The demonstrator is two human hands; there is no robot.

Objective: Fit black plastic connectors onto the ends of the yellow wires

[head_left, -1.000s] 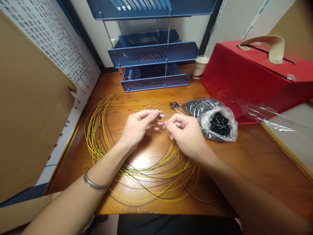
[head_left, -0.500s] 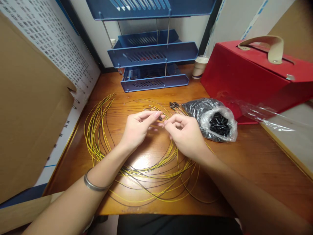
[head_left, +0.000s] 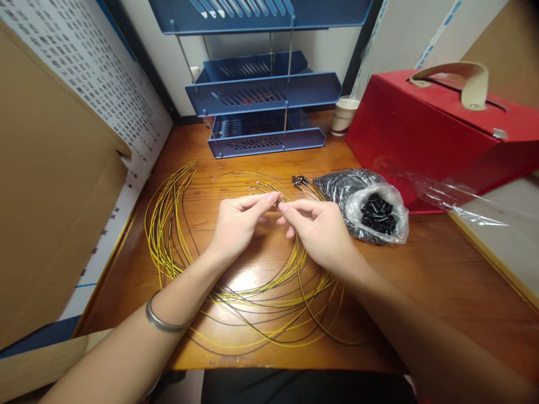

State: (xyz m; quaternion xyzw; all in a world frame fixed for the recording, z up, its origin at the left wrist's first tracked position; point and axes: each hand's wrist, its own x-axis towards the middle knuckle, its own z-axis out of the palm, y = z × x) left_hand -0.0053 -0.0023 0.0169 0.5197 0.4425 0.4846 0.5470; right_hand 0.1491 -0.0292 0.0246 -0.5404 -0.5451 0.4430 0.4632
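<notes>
My left hand (head_left: 236, 223) pinches a small black sleeve-like piece (head_left: 278, 202) between thumb and fingertips. Against it, the closed fingertips of my right hand (head_left: 318, 229) grip a thin wire; its held end is hidden by my fingers. Yellow and black wires (head_left: 168, 224) lie in a wide loose coil under and around both hands. Beyond my right hand, several wire ends carry black tips (head_left: 300, 180). Bare-looking wire ends (head_left: 261, 185) lie behind my left fingertips. An open plastic bag (head_left: 351, 182) to the right holds many small black pieces (head_left: 378, 214).
Blue stacked trays (head_left: 265, 143) stand at the back of the wooden table (head_left: 429, 269). A paper cup (head_left: 344, 116) and a red box (head_left: 404, 134) with a handle are at the back right. Cardboard (head_left: 54, 185) leans along the left side.
My right fingertips have moved slightly left and up, meeting the black piece in my left hand. The wire from my right hand has shifted left. The bag is unmoved.
</notes>
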